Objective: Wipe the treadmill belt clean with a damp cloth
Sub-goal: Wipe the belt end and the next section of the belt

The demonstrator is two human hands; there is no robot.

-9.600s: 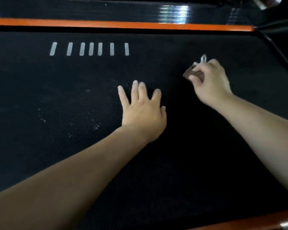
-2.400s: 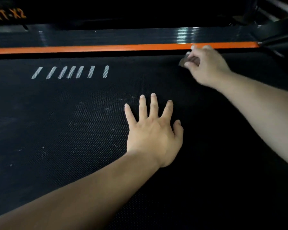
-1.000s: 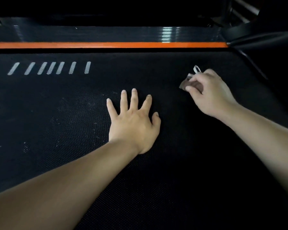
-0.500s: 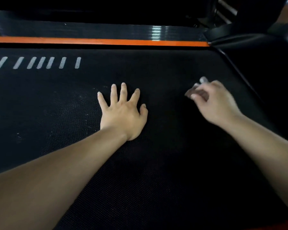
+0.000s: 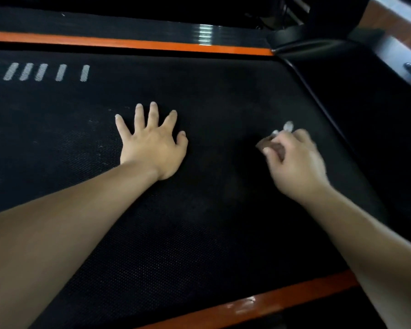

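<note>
The black textured treadmill belt (image 5: 199, 233) fills most of the head view. My left hand (image 5: 152, 143) lies flat on it near the middle, fingers spread and straight. My right hand (image 5: 297, 165) is to the right, fingers curled round a small bunched cloth (image 5: 272, 146), brownish with a pale corner sticking out above the knuckles. The cloth is pressed against the belt close to its right edge. Pale dust specks show on the belt left of my left hand.
An orange side rail (image 5: 152, 45) runs along the far edge, another orange rail (image 5: 271, 302) along the near edge. White dashes (image 5: 40, 72) mark the belt at far left. The black motor cover (image 5: 365, 103) rises at the right, with floor beyond.
My right hand has drawn the cloth toward me along the belt's right side. My left hand stays flat in place. The view has shifted so the near orange rail shows.
</note>
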